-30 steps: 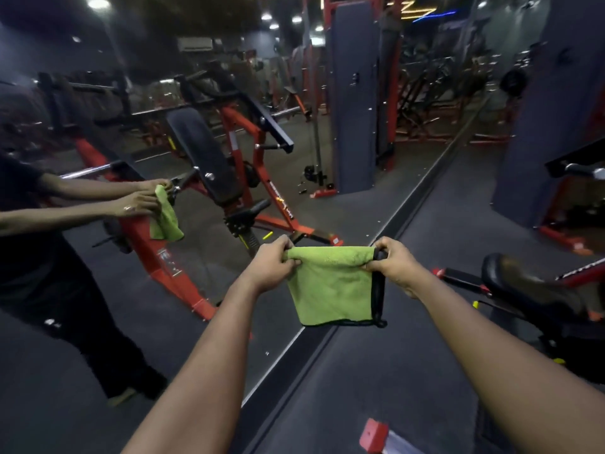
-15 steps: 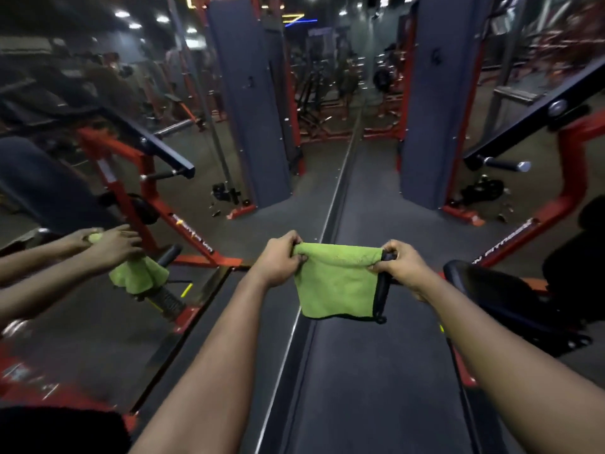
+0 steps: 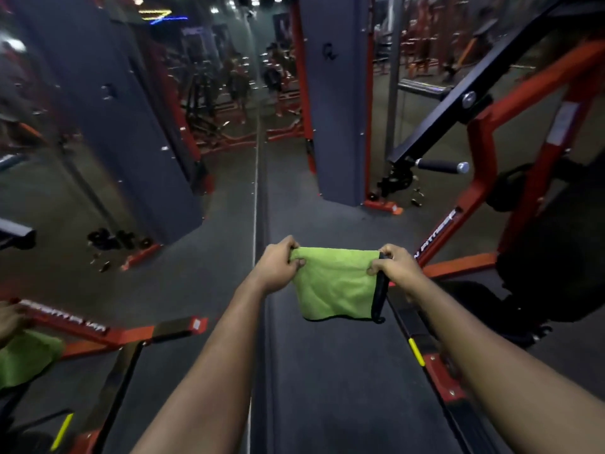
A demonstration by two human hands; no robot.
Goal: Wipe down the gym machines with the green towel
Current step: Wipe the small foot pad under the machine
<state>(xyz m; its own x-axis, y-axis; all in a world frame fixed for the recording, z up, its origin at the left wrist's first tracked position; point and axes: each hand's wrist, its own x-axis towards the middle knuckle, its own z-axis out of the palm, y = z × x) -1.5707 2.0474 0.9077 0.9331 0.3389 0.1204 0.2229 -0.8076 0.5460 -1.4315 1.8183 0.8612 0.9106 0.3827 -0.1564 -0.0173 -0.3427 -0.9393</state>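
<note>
A folded green towel [image 3: 334, 285] with a black edge hangs in front of me over the dark floor. My left hand [image 3: 278, 263] pinches its top left corner and my right hand [image 3: 394, 267] pinches its top right corner, holding it stretched flat. A red and black gym machine [image 3: 484, 132] stands at the right, with a black handle [image 3: 438, 166] and a black padded seat [image 3: 471, 296] just right of my right hand. The towel touches no machine.
A mirror wall [image 3: 98, 191] fills the left side, showing my hands and the towel's reflection [image 3: 26, 358]. A grey weight-stack tower [image 3: 337, 103] stands ahead. The machine's red base rail [image 3: 435, 365] runs along the floor at the right. Dark floor lies ahead between mirror and machine.
The view has swung right, away from the mirror toward the red machine. Both hands keep the same hold on the towel, now slightly farther right in view.
</note>
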